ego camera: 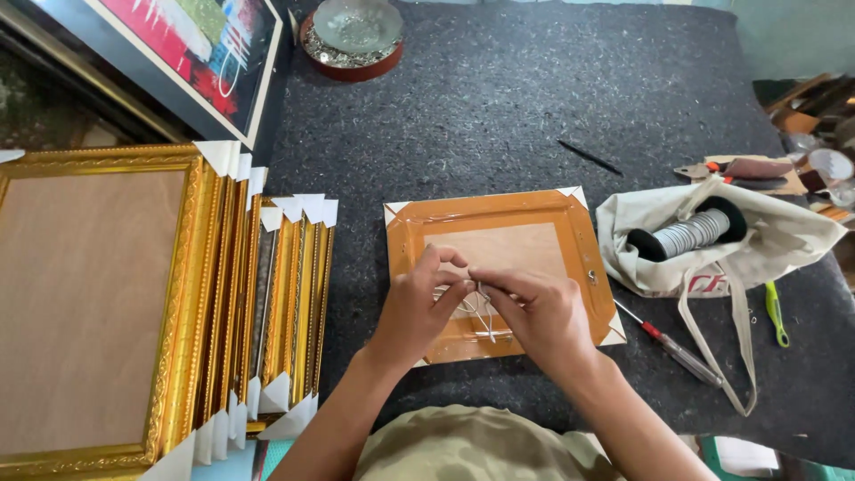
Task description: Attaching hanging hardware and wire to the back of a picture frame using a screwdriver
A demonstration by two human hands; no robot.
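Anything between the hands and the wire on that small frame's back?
Nothing visible. Both the left hand and right hand already pinch the thin wire over the frame back. The screwdriver and cloth bag lie off to the right, clear.

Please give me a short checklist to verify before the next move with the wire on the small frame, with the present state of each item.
1. Small frame lies flat, back up, on the mat: ok.
2. Left hand and right hand both pinch the wire: ok.
3. Wire fixed at the screw on the right rail: cannot tell.
4. Screwdriver within reach: ok.
5. Wire spool near, in the bag: ok.
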